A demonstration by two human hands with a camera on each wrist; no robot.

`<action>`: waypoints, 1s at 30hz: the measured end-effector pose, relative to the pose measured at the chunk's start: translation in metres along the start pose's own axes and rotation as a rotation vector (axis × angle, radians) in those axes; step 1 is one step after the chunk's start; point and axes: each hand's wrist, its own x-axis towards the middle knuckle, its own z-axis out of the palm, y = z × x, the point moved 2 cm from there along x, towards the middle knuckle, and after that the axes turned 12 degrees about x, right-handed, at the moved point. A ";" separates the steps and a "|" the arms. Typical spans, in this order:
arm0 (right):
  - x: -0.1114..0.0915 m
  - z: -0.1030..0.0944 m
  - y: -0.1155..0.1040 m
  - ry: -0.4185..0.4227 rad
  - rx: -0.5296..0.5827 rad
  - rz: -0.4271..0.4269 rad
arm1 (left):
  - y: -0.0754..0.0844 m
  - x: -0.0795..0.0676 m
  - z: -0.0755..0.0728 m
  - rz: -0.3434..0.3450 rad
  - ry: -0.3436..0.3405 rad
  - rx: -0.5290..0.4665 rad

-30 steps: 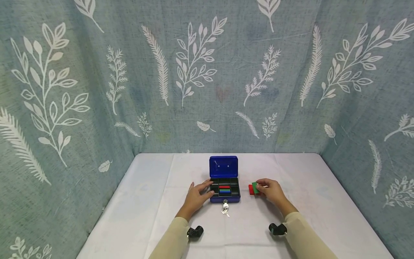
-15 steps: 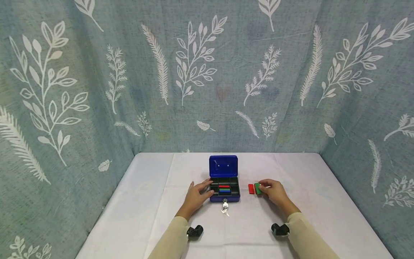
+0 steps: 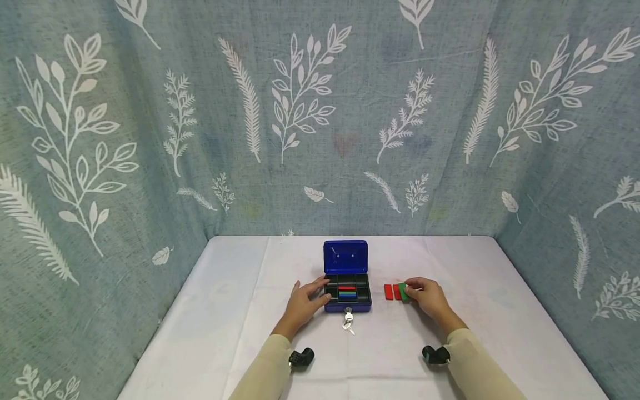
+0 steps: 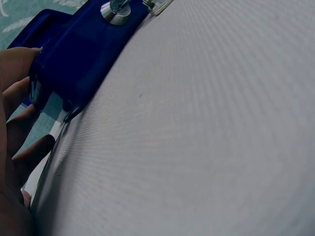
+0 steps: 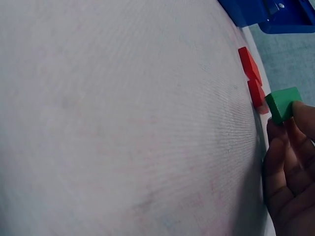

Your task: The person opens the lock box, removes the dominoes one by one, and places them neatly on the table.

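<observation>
A blue cash box (image 3: 348, 307) stands with its lid up and a black compartment tray (image 3: 353, 281) inside. Red, green and blue blocks (image 3: 347, 293) lie in the tray's middle compartment. My left hand (image 3: 302, 309) touches the box's left side with spread fingers; in the left wrist view its thumb (image 4: 22, 61) is at the box edge. To the right of the box my right hand (image 3: 425, 294) pinches a green block (image 5: 284, 104) between thumb and fingers. Two flat red blocks (image 3: 388, 292) lie side by side on the cloth, the nearer one partly behind the green block in the head view.
Keys (image 3: 348, 326) hang from the lock at the front of the box. The table wears a white cloth (image 3: 250, 311). A leaf-patterned curtain (image 3: 320, 183) surrounds the table at the back and sides. A dark wrist camera (image 3: 436, 355) sits on each sleeve.
My right hand has shifted slightly right with the green block. A second red block now shows beside the first, where the green block was. My left hand and the cash box stay put.
</observation>
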 end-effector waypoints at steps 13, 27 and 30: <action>0.001 -0.004 0.002 0.020 -0.055 0.001 | 0.001 0.000 -0.001 0.007 0.009 -0.009; 0.002 -0.003 0.002 0.058 -0.124 0.054 | 0.001 0.000 -0.001 0.010 0.007 -0.008; 0.002 -0.002 0.001 0.072 -0.129 0.078 | 0.002 0.000 -0.002 0.027 0.019 0.003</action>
